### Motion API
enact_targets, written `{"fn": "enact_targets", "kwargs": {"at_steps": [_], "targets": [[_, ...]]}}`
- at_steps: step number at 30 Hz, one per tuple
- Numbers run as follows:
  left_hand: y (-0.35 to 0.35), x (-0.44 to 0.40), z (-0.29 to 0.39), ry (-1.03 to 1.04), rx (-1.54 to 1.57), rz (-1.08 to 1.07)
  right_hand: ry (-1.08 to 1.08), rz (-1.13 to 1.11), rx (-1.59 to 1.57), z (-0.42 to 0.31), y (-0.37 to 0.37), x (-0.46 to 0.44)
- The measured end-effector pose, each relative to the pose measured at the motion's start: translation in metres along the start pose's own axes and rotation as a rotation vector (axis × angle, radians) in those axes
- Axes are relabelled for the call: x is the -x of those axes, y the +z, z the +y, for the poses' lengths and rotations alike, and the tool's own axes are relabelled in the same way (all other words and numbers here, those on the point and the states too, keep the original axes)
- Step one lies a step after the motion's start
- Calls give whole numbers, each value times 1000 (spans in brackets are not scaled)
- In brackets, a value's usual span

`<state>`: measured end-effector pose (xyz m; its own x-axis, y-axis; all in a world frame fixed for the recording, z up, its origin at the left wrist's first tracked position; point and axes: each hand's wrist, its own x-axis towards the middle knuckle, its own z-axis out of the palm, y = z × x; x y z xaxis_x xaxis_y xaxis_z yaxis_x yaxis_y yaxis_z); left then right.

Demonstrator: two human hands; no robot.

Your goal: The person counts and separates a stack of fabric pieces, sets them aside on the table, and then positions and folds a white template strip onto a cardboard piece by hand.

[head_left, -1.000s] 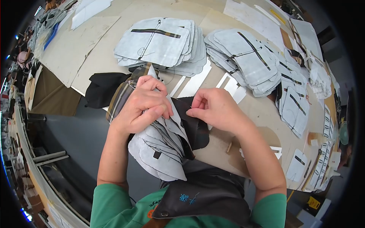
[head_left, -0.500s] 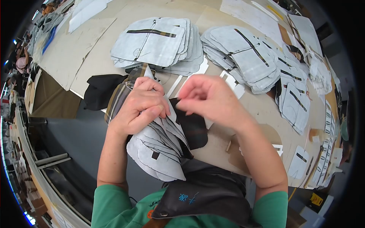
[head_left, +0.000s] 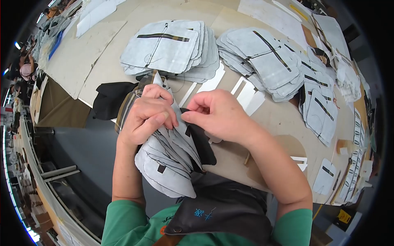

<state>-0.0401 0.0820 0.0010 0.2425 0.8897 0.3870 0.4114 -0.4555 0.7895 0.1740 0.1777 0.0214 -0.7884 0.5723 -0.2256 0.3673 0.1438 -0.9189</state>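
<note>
My left hand (head_left: 151, 112) is closed around a bundle of white-backed fabric pieces (head_left: 166, 158), which fan out below it toward my lap. A striped brown fabric (head_left: 125, 108) and a black fabric (head_left: 113, 100) hang out on the bundle's far left side. Beside it, my right hand (head_left: 219, 117) has thumb and forefinger pinched at the upper edge of a black fabric piece (head_left: 203, 143) on the bundle's right side. The exact spot between those fingertips is partly hidden.
Two stacks of white-backed panels with dark slits, a left stack (head_left: 168, 47) and a right stack (head_left: 262, 61), lie beyond my hands. More slit panels (head_left: 320, 102) lie to the right. White card templates (head_left: 246, 96) rest on the table (head_left: 111, 61) near the stacks.
My right hand has come down and left to the bundle, its fingers now at the black fabric's edge. The black piece has shifted slightly left; my left hand keeps its hold.
</note>
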Motion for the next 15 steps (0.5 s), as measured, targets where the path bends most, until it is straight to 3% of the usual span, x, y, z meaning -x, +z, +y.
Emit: {"fn": "enact_targets", "kwargs": {"at_steps": [3,6,8,15], "targets": [[0,1,1,-2,-5,21,-95,46,-55,1,14,9],[-2,0,1,27,16,34,-112,41,-351,26,35,33],[-2,1,2,27,21,4,-11,-112,-420,20,37,56],[0,-1,7,5,-40,-3,-145,-55,-446,34,62,71]]}}
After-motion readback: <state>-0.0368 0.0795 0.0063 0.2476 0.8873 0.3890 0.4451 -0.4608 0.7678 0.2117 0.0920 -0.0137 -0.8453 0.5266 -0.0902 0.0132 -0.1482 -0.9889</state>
